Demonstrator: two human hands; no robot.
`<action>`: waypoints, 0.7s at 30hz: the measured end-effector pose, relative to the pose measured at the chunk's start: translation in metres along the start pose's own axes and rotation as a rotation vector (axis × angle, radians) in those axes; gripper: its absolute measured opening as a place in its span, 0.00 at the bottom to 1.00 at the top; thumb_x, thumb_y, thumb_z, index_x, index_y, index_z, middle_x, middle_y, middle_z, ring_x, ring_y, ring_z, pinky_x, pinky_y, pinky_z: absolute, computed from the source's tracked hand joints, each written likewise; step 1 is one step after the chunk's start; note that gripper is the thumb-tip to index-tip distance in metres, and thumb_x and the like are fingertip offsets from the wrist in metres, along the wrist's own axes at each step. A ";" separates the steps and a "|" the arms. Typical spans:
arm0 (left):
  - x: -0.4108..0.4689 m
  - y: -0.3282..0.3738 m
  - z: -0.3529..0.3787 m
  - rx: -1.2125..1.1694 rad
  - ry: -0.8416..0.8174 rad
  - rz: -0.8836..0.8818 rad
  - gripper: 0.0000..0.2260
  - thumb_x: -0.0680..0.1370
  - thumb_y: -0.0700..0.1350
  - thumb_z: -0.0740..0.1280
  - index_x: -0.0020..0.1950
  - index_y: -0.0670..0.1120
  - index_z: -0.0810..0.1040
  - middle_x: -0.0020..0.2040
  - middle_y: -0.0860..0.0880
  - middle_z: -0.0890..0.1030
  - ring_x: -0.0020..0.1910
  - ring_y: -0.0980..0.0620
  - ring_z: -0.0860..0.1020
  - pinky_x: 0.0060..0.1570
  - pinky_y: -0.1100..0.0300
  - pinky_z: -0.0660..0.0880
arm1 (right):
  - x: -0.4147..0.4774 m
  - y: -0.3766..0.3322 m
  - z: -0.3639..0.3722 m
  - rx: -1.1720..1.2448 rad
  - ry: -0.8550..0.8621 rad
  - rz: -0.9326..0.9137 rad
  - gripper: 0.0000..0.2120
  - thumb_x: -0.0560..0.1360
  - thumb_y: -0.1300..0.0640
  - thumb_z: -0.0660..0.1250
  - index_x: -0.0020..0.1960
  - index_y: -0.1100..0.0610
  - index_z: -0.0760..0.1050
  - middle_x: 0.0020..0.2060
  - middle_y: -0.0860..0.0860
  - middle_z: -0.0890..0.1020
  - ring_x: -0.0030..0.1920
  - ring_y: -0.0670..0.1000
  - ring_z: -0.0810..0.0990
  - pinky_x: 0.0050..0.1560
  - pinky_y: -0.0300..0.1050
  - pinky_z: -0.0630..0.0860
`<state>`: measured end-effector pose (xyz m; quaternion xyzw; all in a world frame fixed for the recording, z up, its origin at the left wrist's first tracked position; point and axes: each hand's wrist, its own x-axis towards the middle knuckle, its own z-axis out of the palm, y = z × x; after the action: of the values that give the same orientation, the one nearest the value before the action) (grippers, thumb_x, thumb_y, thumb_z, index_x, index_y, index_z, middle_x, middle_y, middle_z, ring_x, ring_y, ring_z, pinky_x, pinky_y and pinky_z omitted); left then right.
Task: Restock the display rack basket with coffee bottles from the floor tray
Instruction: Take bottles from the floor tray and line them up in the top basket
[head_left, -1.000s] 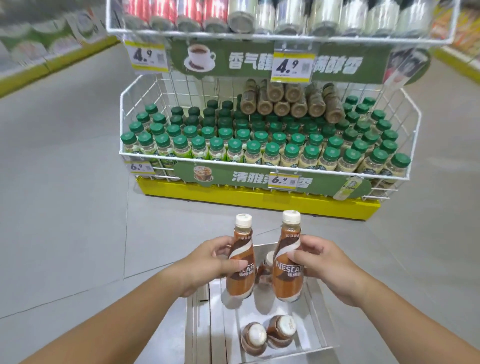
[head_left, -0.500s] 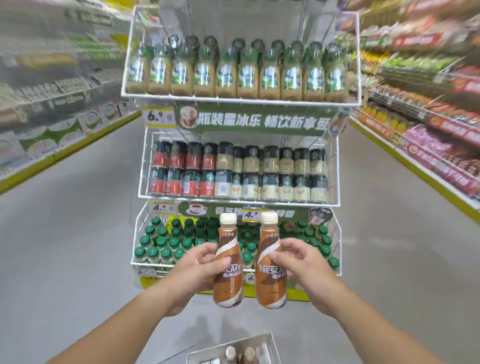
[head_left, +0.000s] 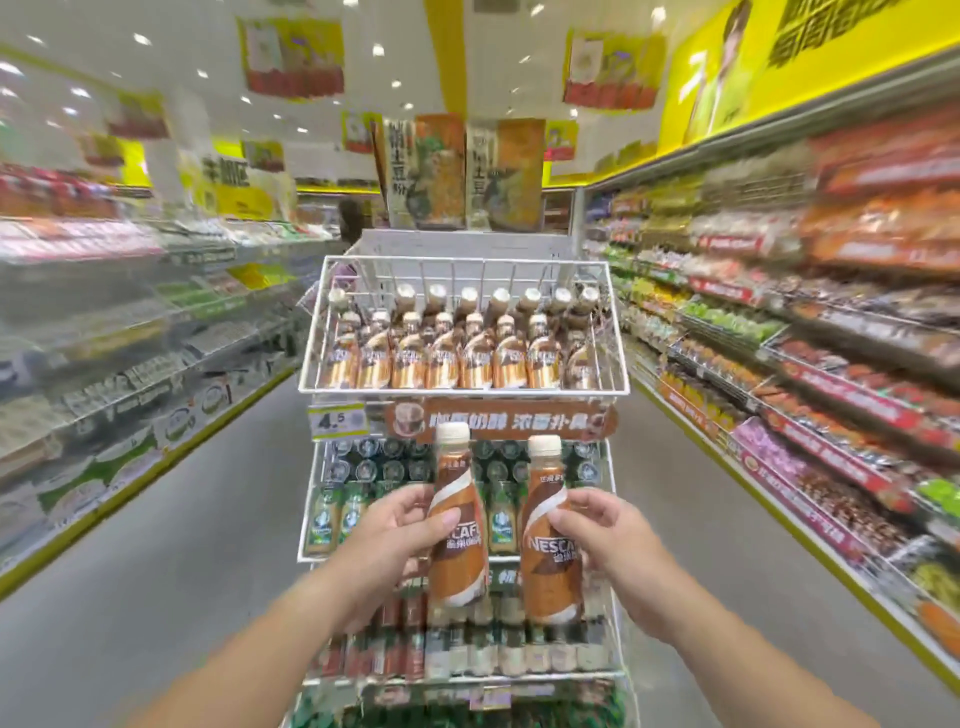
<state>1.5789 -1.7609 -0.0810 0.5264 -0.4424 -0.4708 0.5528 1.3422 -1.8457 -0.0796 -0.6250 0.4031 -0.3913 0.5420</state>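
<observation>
My left hand (head_left: 395, 530) grips a brown Nescafe coffee bottle (head_left: 457, 545) with a cream cap, held upright. My right hand (head_left: 602, 535) grips a second such bottle (head_left: 548, 551) right beside it. Both bottles are in front of the rack's middle tiers. Above them is the white wire top basket (head_left: 462, 387) of the display rack, holding two rows of the same brown bottles, with open room behind its front wire. The floor tray is out of view.
Below the top basket hang a price tag 4.5 (head_left: 337, 422) and a brown banner (head_left: 498, 422). Lower tiers hold green-label bottles (head_left: 332, 519) and cans. Stocked store shelves line the aisle at left (head_left: 104, 364) and right (head_left: 831, 389).
My view has tilted up from the floor tray and low basket to the top basket. Both hands have lifted their bottles upward along the rack.
</observation>
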 end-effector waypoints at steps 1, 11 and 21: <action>0.002 0.025 -0.001 0.005 -0.005 0.021 0.27 0.69 0.53 0.79 0.65 0.50 0.75 0.59 0.50 0.85 0.60 0.46 0.82 0.66 0.38 0.72 | 0.005 -0.023 -0.002 -0.003 0.009 -0.013 0.07 0.74 0.57 0.73 0.50 0.56 0.80 0.46 0.53 0.86 0.45 0.51 0.81 0.42 0.46 0.73; 0.064 0.170 -0.016 0.084 0.065 0.163 0.26 0.71 0.51 0.75 0.67 0.45 0.75 0.59 0.46 0.85 0.55 0.47 0.84 0.53 0.47 0.80 | 0.092 -0.154 -0.051 -0.071 0.112 -0.130 0.15 0.69 0.44 0.74 0.51 0.51 0.82 0.49 0.51 0.86 0.49 0.55 0.83 0.41 0.48 0.75; 0.121 0.184 -0.080 0.213 0.250 0.124 0.17 0.76 0.49 0.70 0.63 0.44 0.77 0.57 0.46 0.86 0.55 0.50 0.84 0.60 0.50 0.76 | 0.213 -0.148 -0.079 -0.193 0.172 -0.130 0.25 0.73 0.41 0.70 0.64 0.54 0.77 0.58 0.52 0.82 0.56 0.54 0.80 0.60 0.59 0.76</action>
<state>1.6883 -1.8665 0.0980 0.6081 -0.4495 -0.3171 0.5724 1.3592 -2.0588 0.0870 -0.6631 0.4425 -0.4372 0.4164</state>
